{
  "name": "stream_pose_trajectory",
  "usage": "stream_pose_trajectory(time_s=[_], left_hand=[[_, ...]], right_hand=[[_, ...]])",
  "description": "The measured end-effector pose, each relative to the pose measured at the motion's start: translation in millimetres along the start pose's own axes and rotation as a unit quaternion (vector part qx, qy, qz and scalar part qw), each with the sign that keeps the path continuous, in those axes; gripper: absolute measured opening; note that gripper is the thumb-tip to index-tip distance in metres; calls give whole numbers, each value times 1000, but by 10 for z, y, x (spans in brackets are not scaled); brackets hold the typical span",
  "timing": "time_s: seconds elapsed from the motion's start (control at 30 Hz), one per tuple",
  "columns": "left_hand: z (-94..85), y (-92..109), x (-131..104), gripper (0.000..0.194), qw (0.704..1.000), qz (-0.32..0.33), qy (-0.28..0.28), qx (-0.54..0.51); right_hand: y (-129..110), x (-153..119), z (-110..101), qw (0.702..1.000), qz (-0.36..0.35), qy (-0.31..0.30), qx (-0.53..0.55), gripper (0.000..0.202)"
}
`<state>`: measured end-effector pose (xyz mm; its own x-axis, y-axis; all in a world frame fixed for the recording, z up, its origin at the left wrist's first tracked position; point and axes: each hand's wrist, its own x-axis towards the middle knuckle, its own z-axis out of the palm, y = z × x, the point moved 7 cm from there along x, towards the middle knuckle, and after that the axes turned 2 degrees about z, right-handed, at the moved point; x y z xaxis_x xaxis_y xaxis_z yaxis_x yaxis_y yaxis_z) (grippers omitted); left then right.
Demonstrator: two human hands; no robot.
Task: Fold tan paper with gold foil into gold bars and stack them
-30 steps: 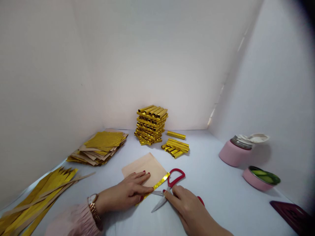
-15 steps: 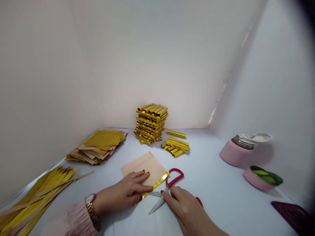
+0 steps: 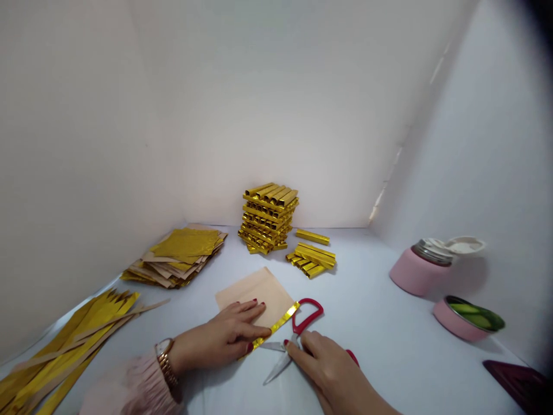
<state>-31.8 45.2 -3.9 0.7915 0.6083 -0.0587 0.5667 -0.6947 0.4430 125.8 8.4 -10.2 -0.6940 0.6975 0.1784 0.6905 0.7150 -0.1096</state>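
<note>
In front of me lies a beige paper sheet (image 3: 270, 285) with a shiny gold strip (image 3: 286, 316) folded along its right edge. My left hand (image 3: 237, 329) rests flat on the sheet, its fingers stretched out and the thumb and index finger at the gold strip. Beside that strip my right hand (image 3: 324, 363) is closed on the red-handled scissors (image 3: 309, 317), gripping near the pivot. The scissors' blades stand apart and point to the lower left. Part of the second handle is hidden by the right hand.
A stack of gold-and-beige sheets (image 3: 184, 245) and loose long strips (image 3: 86, 346) lie left. Folded gold bars form a tower (image 3: 270, 219), with several more (image 3: 313, 259) beside it. At right stand a pink jar (image 3: 419, 274), a pink dish with green contents (image 3: 458, 323) and a dark red object (image 3: 514, 377).
The whole view has shifted slightly, with things now a little further right in it. Both hands, the sheet and the scissors keep nearly the same positions relative to one another.
</note>
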Motion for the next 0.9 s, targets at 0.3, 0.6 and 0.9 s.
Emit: stream_pose_trajectory(time_s=[0.3,0.6,0.9], left_hand=[[-59,27,-151,44,999,-15,-8,-30],[-11,5,-183,55,999,-29,-23,-5],[-36,27,-162,50,1000,-17,-16,11]], right_hand=[[-36,10,-9,999,20,-31,7,45],[-87,44,-33,999,37,-35,3,43],[-142,76,-32,998,50,-42,4,45]])
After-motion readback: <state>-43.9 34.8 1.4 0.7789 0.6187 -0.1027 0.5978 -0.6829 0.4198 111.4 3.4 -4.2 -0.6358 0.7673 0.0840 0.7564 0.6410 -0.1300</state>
